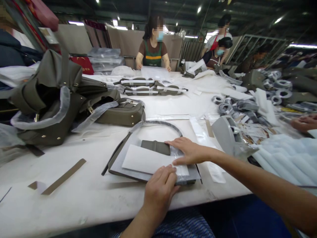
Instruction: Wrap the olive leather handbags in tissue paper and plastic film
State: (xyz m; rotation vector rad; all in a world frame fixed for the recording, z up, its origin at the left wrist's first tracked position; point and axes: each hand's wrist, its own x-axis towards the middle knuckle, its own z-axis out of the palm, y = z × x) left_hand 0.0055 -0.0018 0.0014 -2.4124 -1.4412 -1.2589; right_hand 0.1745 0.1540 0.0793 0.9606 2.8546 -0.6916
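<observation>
This is a factory workshop for handbags. A long white table (86, 198) carries piles of olive bags (49, 109), one flat bag (155, 146) lying in paper and plastic, and many coils (225, 107) that seem to be wrapped straps. Other people (152, 54) in masks work at the same table, under strip lights (76, 23), with a metal frame (257, 46) behind them.

Left hand (159, 186) palm down, fingers (166, 172) loosely bent forward. Right hand (189, 151) flat, fingers extended leftward, forearm outstretched.
</observation>
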